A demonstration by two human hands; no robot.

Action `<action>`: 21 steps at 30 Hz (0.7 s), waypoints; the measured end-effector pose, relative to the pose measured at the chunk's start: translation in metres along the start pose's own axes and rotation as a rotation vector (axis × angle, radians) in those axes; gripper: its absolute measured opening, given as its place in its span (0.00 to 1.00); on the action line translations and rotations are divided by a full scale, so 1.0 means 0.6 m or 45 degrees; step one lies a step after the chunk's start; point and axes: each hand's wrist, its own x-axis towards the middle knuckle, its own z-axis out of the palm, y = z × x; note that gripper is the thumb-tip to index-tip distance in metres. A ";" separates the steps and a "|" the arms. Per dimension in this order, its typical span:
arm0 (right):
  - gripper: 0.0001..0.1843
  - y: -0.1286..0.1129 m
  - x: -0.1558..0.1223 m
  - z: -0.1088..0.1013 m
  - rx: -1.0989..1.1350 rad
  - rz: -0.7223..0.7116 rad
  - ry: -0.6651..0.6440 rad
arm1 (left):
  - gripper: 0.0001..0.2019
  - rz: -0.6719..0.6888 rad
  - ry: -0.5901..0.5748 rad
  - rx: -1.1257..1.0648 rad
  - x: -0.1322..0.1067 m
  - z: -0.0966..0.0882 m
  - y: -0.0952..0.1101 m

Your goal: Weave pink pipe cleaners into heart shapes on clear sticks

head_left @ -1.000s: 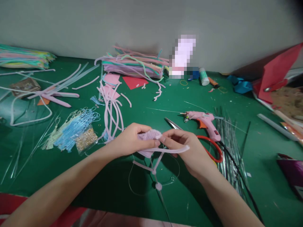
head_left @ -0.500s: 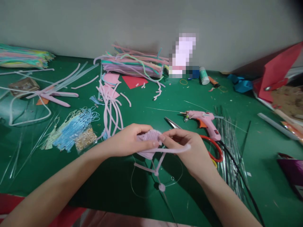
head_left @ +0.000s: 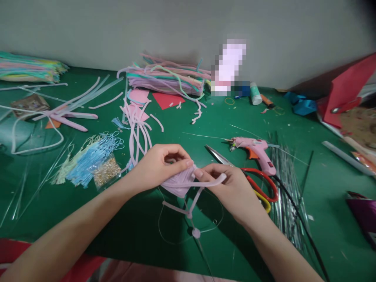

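Observation:
A lilac piece of closely packed pipe cleaners is held low over the table's front. My left hand is closed on its top and left side, thumb pressing near the upper edge. At the right edge, my right hand pinches the piece between thumb and fingers. One loose pipe cleaner end sticks out to the right across the right hand's fingers. Beneath the piece, a thin stem carries a Y of lilac pipe cleaner and a small lilac disc. A thin clear loop surrounds them.
Scissors with red and yellow handles lie beside my right hand, below a pink glue gun. Wire stems lie to the right. Tassels and a bag of gold beads are left. Pipe cleaner bundles line the wall.
Both hands and the lilac piece have shifted slightly left. My left hand has turned, its thumb now higher on the piece, and more of the piece's front shows.

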 end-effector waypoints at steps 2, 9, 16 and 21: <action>0.15 -0.001 -0.001 0.004 -0.010 -0.024 0.011 | 0.08 0.009 0.007 0.005 0.000 0.001 -0.002; 0.09 0.003 -0.006 0.013 -0.056 -0.072 0.068 | 0.08 0.023 0.026 0.033 0.000 0.005 -0.004; 0.08 -0.002 -0.010 0.014 -0.257 -0.215 0.158 | 0.09 0.033 0.042 0.051 -0.002 0.005 -0.005; 0.10 -0.001 -0.012 0.009 -0.313 -0.285 0.101 | 0.09 0.036 0.024 0.035 0.000 0.004 -0.006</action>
